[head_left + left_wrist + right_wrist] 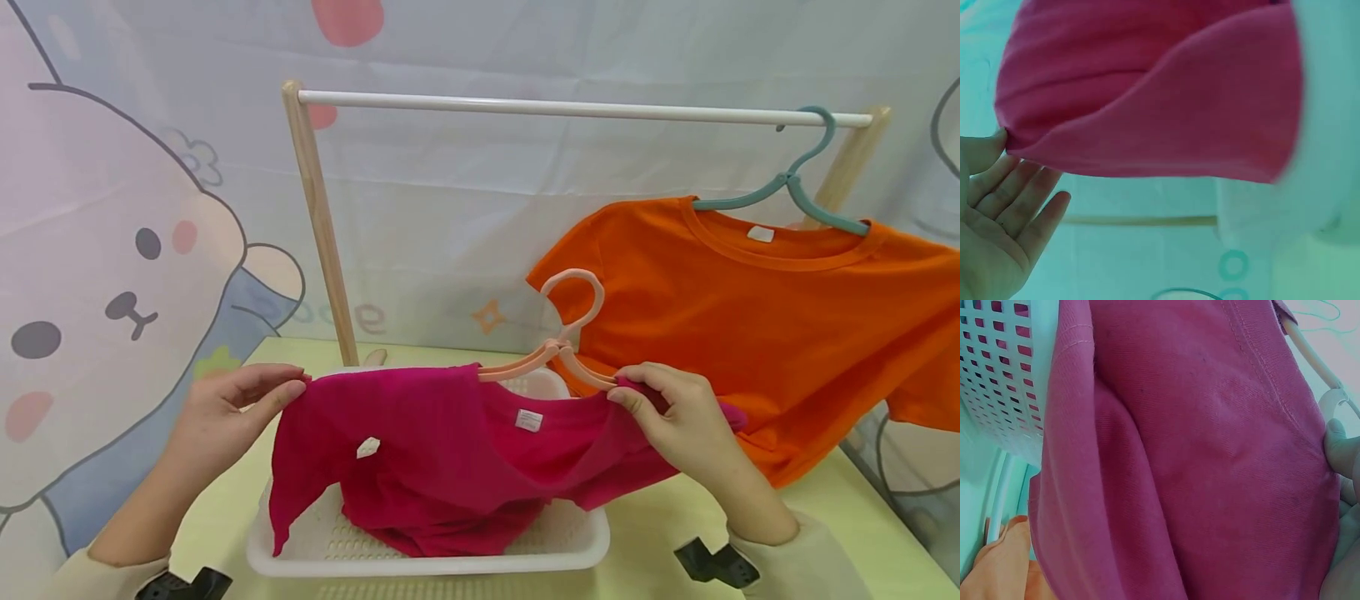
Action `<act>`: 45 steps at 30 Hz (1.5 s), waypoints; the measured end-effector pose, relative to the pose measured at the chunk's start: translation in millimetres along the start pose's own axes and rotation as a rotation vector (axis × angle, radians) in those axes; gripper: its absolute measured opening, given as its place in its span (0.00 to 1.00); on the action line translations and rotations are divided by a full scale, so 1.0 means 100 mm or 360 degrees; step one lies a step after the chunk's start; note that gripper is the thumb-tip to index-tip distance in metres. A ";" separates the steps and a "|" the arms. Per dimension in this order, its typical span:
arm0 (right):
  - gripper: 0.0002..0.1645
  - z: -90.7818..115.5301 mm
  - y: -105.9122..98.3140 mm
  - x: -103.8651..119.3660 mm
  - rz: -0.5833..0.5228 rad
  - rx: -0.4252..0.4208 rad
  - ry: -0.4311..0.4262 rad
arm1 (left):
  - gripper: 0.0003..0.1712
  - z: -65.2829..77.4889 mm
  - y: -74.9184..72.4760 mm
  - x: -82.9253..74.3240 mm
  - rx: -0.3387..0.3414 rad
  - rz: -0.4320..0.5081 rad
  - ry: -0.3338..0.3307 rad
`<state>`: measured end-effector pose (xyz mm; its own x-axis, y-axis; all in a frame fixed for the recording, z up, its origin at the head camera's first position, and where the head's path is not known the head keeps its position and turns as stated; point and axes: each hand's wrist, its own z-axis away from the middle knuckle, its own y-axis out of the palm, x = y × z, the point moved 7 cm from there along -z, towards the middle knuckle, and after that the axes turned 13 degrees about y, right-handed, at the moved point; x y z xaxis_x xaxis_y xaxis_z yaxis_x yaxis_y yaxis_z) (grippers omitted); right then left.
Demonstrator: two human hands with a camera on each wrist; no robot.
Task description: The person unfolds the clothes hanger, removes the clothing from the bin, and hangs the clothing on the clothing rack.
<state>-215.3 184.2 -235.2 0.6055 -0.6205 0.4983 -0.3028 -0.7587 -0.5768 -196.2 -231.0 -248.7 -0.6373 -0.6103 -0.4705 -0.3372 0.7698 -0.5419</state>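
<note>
A magenta T-shirt [420,433] hangs on a pink hanger [573,333], its lower part bunched in a white basket [427,567]. My left hand [236,412] pinches the edge of its sleeve between thumb and fingers at the left; the left wrist view shows the thumb [985,150] on the cloth, the other fingers spread below. With my right hand [678,417] I pinch the shirt's shoulder beside the neckline, over the hanger's right arm. A white label [528,420] shows inside the collar. The hanger's hook points up, apart from the rail.
Behind stands a rack with a white rail [525,106] and wooden posts [322,225]. An orange T-shirt [750,308] hangs from it on a teal hanger [806,175] at the right. The basket sits on a pale yellow table [652,533]. A printed cloth [450,233] covers the background.
</note>
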 end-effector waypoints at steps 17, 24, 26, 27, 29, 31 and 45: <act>0.13 -0.04 0.11 0.11 -0.0008 0.0044 -0.0040 | 0.20 -0.40 0.52 -0.80 0.0331 -0.0061 0.0513; 0.12 -0.04 0.14 0.15 0.0009 0.0045 -0.0081 | 0.22 -0.40 0.75 -0.88 0.0520 -0.0240 0.0577; 0.12 -0.04 0.14 0.16 0.0019 0.0041 -0.0084 | 0.22 -0.40 0.78 -0.88 0.0533 -0.0261 0.0590; 0.12 -0.04 0.14 0.16 0.0022 0.0038 -0.0089 | 0.21 -0.40 0.79 -0.89 0.0531 -0.0273 0.0601; 0.12 -0.04 0.13 0.17 0.0027 0.0033 -0.0100 | 0.19 -0.40 0.80 -0.89 0.0518 -0.0290 0.0628; 0.12 -0.04 0.13 0.18 0.0033 0.0031 -0.0108 | 0.16 -0.40 0.80 -0.88 0.0512 -0.0300 0.0642; 0.12 -0.04 0.10 0.18 0.0080 0.0062 -0.0082 | 0.08 -0.34 0.75 -0.78 0.0504 -0.0322 0.0593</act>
<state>-210.2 164.4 -229.7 0.6278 -0.6457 0.4346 -0.3056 -0.7180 -0.6254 -195.5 -119.6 -229.4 -0.8036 -0.5888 -0.0863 -0.2898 0.5139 -0.8074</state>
